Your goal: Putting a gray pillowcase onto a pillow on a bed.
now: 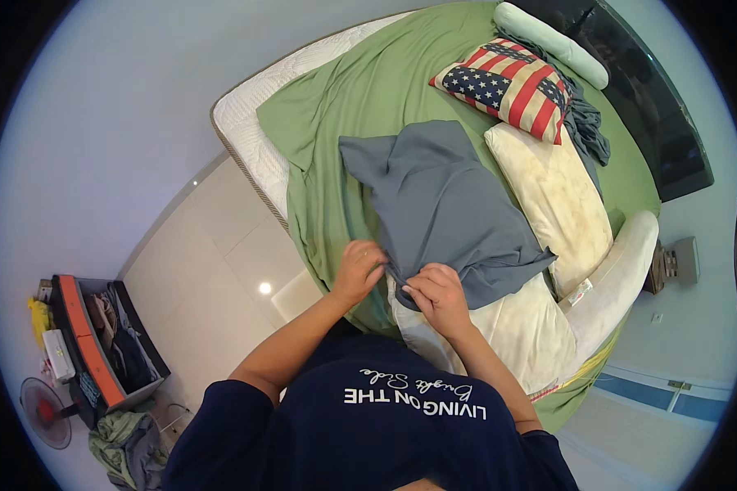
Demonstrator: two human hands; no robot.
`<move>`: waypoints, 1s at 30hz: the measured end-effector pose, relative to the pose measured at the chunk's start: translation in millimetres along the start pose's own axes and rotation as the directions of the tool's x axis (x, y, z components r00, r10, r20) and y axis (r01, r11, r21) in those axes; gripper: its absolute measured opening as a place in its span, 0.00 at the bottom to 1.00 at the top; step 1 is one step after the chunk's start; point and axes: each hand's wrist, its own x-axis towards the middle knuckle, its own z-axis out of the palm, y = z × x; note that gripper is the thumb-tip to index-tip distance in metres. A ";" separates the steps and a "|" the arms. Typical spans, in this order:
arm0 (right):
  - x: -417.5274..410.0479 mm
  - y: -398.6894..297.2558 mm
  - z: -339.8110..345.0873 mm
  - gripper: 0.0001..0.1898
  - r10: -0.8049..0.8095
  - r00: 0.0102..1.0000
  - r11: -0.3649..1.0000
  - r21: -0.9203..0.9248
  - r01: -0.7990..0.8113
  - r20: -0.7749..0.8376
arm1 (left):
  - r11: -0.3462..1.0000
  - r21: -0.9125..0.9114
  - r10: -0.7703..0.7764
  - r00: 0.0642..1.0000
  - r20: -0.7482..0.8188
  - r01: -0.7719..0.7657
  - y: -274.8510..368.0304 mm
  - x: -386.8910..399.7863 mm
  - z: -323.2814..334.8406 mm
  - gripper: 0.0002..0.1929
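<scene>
A grey pillowcase point(442, 190) lies rumpled across the near side of the bed, its near edge gathered in front of me. My left hand point(362, 267) pinches the left part of that edge between bent fingers. Close beside it, my right hand point(439, 294) grips the same edge, thumb on top. Under and to the right of the grey cloth rests a bare cream pillow point(516, 331), partly covered by it. Whether any of this pillow is inside the cloth, I cannot tell.
A green sheet point(381, 92) partly covers the white mattress point(252, 116). Farther right lie a stained pillow point(546, 202), a flag-patterned pillow point(510, 83), a white bolster point(553, 43) and a cream bolster point(620, 276). An open cabinet point(92, 344) and a fan point(46, 412) stand left.
</scene>
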 end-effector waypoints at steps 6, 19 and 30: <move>3.2 27.9 4.0 0.05 0.176 0.904 0.925 0.248 -0.288 0.390 | 0.992 -0.018 -0.108 0.916 0.386 0.125 6.6 -84.9 -3.8 0.06; 53.5 89.1 -25.2 0.05 0.104 0.985 0.982 -0.170 -0.079 0.139 | 0.965 0.008 -0.251 0.937 -0.243 0.261 8.1 10.2 -8.1 0.12; 27.5 73.1 -67.7 0.08 0.267 0.905 0.953 0.049 -0.300 0.332 | 1.000 0.002 -0.004 0.996 0.092 0.004 29.9 -21.1 -15.1 0.05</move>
